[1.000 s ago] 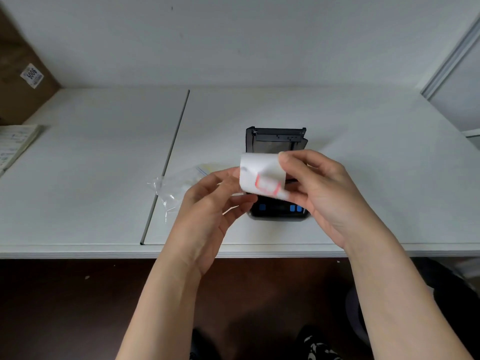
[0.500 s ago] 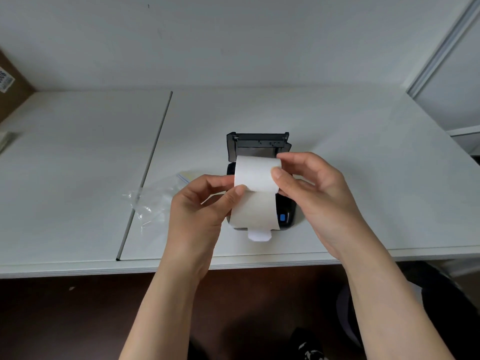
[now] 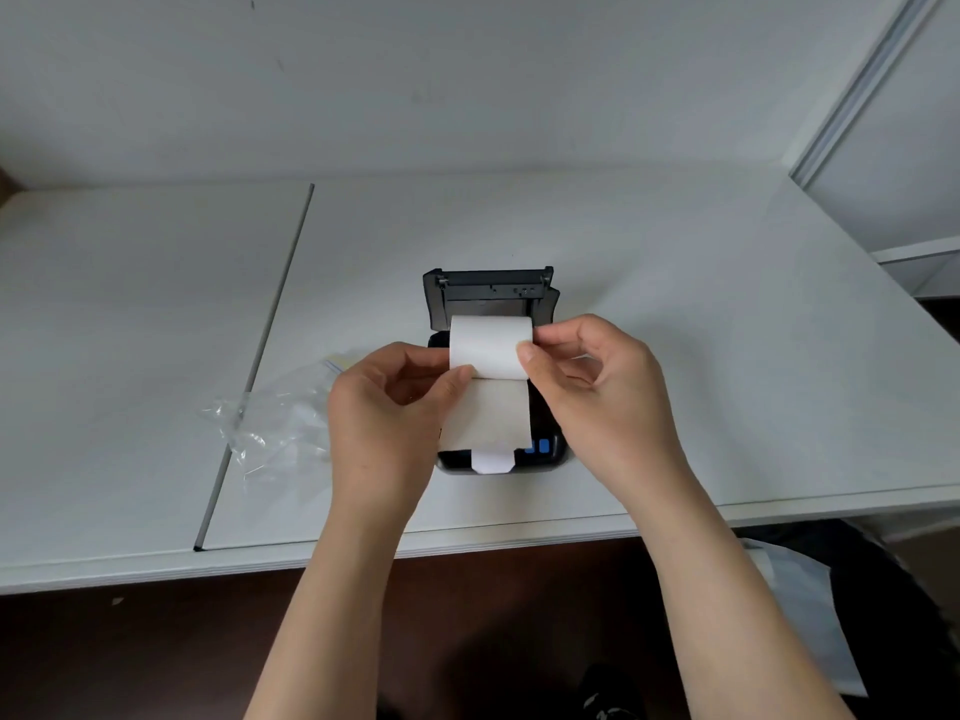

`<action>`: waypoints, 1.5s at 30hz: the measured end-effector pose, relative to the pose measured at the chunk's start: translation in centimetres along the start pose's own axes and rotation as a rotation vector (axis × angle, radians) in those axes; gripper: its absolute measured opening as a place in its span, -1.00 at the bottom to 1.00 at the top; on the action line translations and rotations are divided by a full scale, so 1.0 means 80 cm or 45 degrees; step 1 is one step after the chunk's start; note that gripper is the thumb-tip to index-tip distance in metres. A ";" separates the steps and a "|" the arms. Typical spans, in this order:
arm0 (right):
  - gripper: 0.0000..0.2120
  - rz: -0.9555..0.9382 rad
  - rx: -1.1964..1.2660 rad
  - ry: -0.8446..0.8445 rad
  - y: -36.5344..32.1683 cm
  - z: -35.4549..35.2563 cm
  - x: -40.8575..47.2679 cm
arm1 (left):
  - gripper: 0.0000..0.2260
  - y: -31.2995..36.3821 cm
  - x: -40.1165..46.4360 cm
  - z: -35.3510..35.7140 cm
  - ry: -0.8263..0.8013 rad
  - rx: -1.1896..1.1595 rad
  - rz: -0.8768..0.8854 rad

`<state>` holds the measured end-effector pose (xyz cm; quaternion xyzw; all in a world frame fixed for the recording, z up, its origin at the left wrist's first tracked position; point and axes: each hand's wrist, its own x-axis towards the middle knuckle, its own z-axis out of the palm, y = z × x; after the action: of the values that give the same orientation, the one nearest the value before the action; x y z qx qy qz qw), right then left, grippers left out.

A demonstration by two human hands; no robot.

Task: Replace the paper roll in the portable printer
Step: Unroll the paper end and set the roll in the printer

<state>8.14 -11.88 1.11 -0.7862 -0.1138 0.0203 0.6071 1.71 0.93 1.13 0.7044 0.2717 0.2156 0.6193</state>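
A white paper roll (image 3: 491, 345) is held just above the black portable printer (image 3: 545, 452), whose lid (image 3: 488, 291) stands open at the back. My left hand (image 3: 387, 413) pinches the roll's left end with thumb and fingers. Its right end is gripped by my right hand (image 3: 597, 397). A loose strip of paper (image 3: 488, 418) hangs from the roll over the printer's front, ending in a narrow tab (image 3: 492, 459). Blue buttons (image 3: 537, 447) show beside the strip. The paper compartment is hidden behind the roll.
A crumpled clear plastic bag (image 3: 270, 423) lies on the white table (image 3: 727, 356) left of my left hand. A grey seam (image 3: 260, 356) runs between two tabletops. The table's front edge is close below the printer. A white shelf unit (image 3: 893, 148) stands at right.
The red-marked sealed end of the roll has been peeled loose, and a strip of paper now hangs unrolled over the printer. Both hands kept hold of the roll.
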 end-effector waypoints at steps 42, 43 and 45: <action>-0.70 0.023 -0.437 -0.107 0.016 -0.007 0.011 | -0.68 -0.011 0.009 -0.003 -0.139 0.168 -0.131; -0.75 0.045 -0.402 -0.133 0.015 -0.009 0.011 | -0.68 -0.011 0.010 -0.005 -0.148 0.157 -0.126; -0.71 0.057 -0.374 -0.204 0.014 -0.015 0.010 | -0.69 -0.011 0.010 -0.008 -0.159 0.137 -0.107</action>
<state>9.27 -13.13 0.47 -0.8646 -0.1462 0.0795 0.4742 1.82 2.01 0.33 0.7367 0.2730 0.1304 0.6048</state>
